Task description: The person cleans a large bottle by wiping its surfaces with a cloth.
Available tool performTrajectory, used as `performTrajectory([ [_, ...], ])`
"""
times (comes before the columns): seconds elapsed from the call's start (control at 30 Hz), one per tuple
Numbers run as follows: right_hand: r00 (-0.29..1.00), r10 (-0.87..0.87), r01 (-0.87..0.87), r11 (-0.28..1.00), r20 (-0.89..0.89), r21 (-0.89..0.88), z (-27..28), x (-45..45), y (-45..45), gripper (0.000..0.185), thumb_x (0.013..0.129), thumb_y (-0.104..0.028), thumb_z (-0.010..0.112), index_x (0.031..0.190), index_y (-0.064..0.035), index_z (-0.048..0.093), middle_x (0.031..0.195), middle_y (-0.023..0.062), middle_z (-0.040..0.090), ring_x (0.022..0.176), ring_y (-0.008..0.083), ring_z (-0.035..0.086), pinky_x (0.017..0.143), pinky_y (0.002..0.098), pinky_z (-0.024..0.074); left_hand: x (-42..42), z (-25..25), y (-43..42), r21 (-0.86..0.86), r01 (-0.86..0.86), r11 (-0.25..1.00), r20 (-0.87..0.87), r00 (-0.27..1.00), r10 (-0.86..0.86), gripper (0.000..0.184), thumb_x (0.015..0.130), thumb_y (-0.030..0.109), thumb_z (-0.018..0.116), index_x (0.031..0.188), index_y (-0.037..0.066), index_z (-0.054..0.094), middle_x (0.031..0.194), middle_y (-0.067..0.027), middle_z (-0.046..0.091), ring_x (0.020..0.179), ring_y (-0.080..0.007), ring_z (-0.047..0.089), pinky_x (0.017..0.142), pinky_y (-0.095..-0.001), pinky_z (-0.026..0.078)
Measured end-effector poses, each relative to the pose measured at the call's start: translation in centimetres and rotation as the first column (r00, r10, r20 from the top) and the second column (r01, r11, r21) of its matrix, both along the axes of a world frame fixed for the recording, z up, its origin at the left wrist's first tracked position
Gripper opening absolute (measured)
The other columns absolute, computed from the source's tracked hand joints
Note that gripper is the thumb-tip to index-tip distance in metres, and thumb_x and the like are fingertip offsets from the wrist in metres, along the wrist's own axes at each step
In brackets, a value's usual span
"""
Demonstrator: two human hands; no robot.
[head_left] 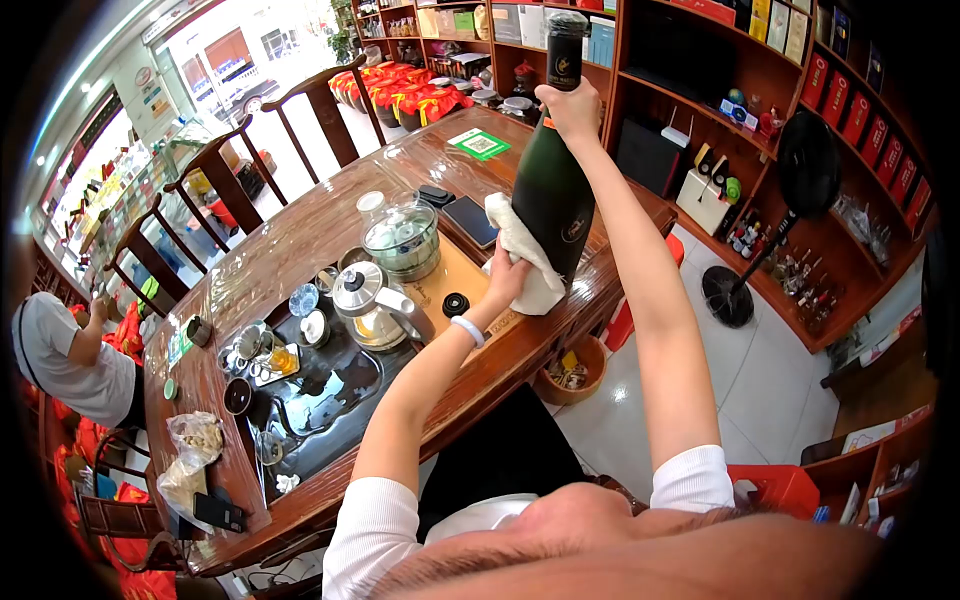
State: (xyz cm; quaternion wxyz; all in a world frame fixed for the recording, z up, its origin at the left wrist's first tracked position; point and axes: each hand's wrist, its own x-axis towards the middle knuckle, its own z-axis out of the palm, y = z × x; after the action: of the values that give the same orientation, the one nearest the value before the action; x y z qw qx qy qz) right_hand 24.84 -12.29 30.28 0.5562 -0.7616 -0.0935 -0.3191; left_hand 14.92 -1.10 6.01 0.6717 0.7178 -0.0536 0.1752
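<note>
A large dark green bottle (552,190) stands tilted slightly at the right end of the wooden table, its dark cap (566,30) at the top. Around its neck, just below the black neck label, my right hand (572,112) is closed. My left hand (508,278) grips a white cloth (528,262) and presses it against the bottle's lower left side. A phone (470,220) lies just left of the cloth. The bottle's base is partly hidden by the cloth.
A glass kettle (372,305), a glass bowl (400,240) and a black tea tray (335,385) are left of my arms. A green QR card (480,144) lies behind. Chairs (325,120) line the far side; a person (75,345) is at the left. A fan (730,295) stands right.
</note>
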Motion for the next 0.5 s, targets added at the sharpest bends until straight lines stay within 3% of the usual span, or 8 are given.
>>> performTrajectory([
  [0.03, 1.000, -0.006, 0.006, 1.000, -0.004, 0.007, -0.1, -0.3, 0.0, 0.031, 0.060, -0.031, 0.066, 0.077, -0.0048, 0.063, 0.078, 0.0154, 0.067, 0.080, 0.0325, 0.065, 0.073, 0.0412, 0.0497, 0.3, -0.3, 0.2, -0.003, 0.025, 1.000, -0.069, 0.997, -0.025, 0.073, 0.074, 0.004, 0.064, 0.137, 0.002, 0.027, 0.123, -0.0150, 0.052, 0.114, -0.0246, 0.050, 0.095, -0.0335, 0.040],
  [0.07, 1.000, 0.005, -0.004, 1.000, -0.013, 0.008, -0.1, -0.3, 0.0, 0.031, 0.060, -0.031, 0.066, 0.077, -0.0050, 0.064, 0.078, 0.0148, 0.067, 0.080, 0.0322, 0.065, 0.073, 0.0410, 0.0498, 0.4, -0.2, 0.2, -0.146, 0.068, 0.987, -0.100, 0.992, -0.083, 0.062, 0.078, 0.008, 0.062, 0.133, 0.001, 0.034, 0.120, -0.0142, 0.055, 0.110, -0.0233, 0.053, 0.092, -0.0328, 0.042],
  [0.17, 1.000, -0.009, 0.009, 1.000, 0.007, -0.008, 0.1, -0.4, 0.0, 0.032, 0.062, -0.033, 0.067, 0.080, -0.0063, 0.065, 0.077, 0.0127, 0.067, 0.078, 0.0303, 0.065, 0.073, 0.0403, 0.0502, 1.5, 1.0, 0.6, -0.154, 0.056, 0.986, -0.187, 0.979, -0.085, 0.053, 0.082, 0.012, 0.060, 0.130, 0.001, 0.038, 0.119, -0.0138, 0.055, 0.108, -0.0228, 0.054, 0.091, -0.0320, 0.043],
  [0.2, 1.000, 0.031, -0.031, 0.999, -0.005, 0.013, 0.2, -0.4, 0.0, 0.034, 0.063, -0.036, 0.068, 0.080, -0.0060, 0.065, 0.076, 0.0123, 0.067, 0.078, 0.0296, 0.065, 0.072, 0.0396, 0.0503, 2.1, 1.7, 0.4, -0.244, 0.080, 0.967, -0.082, 0.991, -0.103, 0.049, 0.083, 0.014, 0.059, 0.127, 0.002, 0.041, 0.114, -0.0110, 0.057, 0.103, -0.0203, 0.055, 0.089, -0.0308, 0.044],
  [0.27, 0.992, 0.130, -0.130, 0.990, 0.001, 0.061, -0.2, -0.3, 0.0, 0.049, 0.068, -0.050, 0.068, 0.082, -0.0042, 0.064, 0.074, 0.0122, 0.067, 0.076, 0.0287, 0.065, 0.071, 0.0385, 0.0495, 2.2, 5.0, 0.5, -0.298, 0.120, 0.947, -0.041, 0.990, -0.138, 0.047, 0.083, 0.014, 0.060, 0.125, 0.002, 0.043, 0.111, -0.0091, 0.057, 0.100, -0.0183, 0.055, 0.087, -0.0300, 0.044],
  [0.3, 0.990, 0.138, -0.138, 0.989, 0.009, 0.060, -0.5, 0.4, -0.1, 0.049, 0.068, -0.050, 0.068, 0.082, -0.0042, 0.064, 0.074, 0.0122, 0.067, 0.076, 0.0287, 0.065, 0.071, 0.0385, 0.0495, 2.3, 6.8, 0.6, -0.350, 0.164, 0.922, -0.004, 0.984, -0.177, 0.046, 0.083, 0.013, 0.060, 0.124, 0.002, 0.044, 0.108, -0.0071, 0.057, 0.097, -0.0162, 0.055, 0.085, -0.0293, 0.045],
  [0.4, 0.984, 0.172, -0.175, 0.974, 0.039, 0.141, -1.0, 1.5, -0.2, 0.068, 0.072, -0.068, 0.058, 0.086, -0.0015, 0.064, 0.079, 0.0150, 0.066, 0.080, 0.0303, 0.064, 0.074, 0.0384, 0.0469, 4.0, 11.4, 1.4, -0.290, 0.230, 0.929, 0.067, 0.973, -0.220, 0.036, 0.085, 0.018, 0.057, 0.118, 0.005, 0.050, 0.104, -0.0034, 0.058, 0.094, -0.0127, 0.054, 0.082, -0.0262, 0.044],
  [0.5, 0.983, 0.133, -0.147, 0.983, 0.125, 0.111, -1.0, 1.2, -0.4, 0.069, 0.074, -0.067, 0.056, 0.089, -0.0003, 0.064, 0.085, 0.0174, 0.066, 0.085, 0.0317, 0.063, 0.077, 0.0379, 0.0457, 5.7, 17.0, 1.3, -0.301, 0.338, 0.892, 0.084, 0.941, -0.328, 0.031, 0.089, 0.025, 0.051, 0.114, 0.006, 0.054, 0.100, -0.0019, 0.059, 0.090, -0.0109, 0.055, 0.078, -0.0254, 0.045],
])
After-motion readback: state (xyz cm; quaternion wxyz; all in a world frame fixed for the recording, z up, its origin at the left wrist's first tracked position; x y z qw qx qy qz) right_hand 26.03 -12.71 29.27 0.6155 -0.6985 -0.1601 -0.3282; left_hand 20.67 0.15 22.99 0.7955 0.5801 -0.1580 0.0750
